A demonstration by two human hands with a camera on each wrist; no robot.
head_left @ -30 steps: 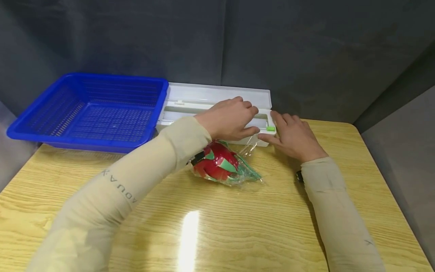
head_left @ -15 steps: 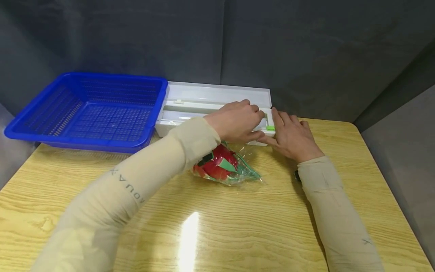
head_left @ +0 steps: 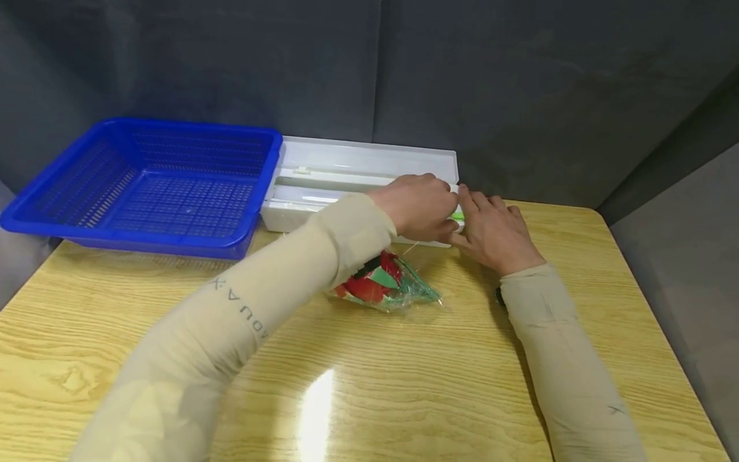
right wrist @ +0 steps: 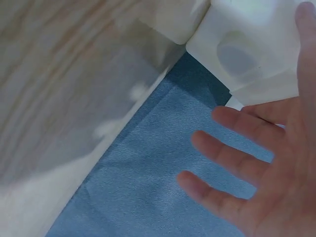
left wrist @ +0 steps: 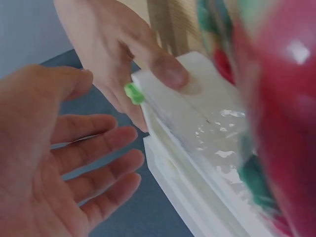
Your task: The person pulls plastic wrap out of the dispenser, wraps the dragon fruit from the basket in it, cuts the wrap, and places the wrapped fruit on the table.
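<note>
A long white cling film dispenser [head_left: 287,219] lies at the back of the table with its lid [head_left: 369,154] raised. Over its right end is my left hand [head_left: 420,206]; the left wrist view has these fingers loosely bent and apart, near the green slide cutter [left wrist: 134,93], holding nothing. My right hand [head_left: 492,232] grips the dispenser's right end, thumb [left wrist: 170,71] on the front wall and fingers around the far side. In front, partly hidden by my left forearm, sits a red dragon fruit [head_left: 366,290] with green scales, wrapped in clear film.
A blue plastic basket [head_left: 121,239] stands at the back left, its right side against the dispenser. A dark curtain [head_left: 491,96] hangs behind the wooden table [head_left: 416,385]. The table's right edge runs beyond my right forearm.
My left hand has slid right along the dispenser, up to my right hand at its right end. My left forearm now covers more of the dragon fruit. The right hand stays in place.
</note>
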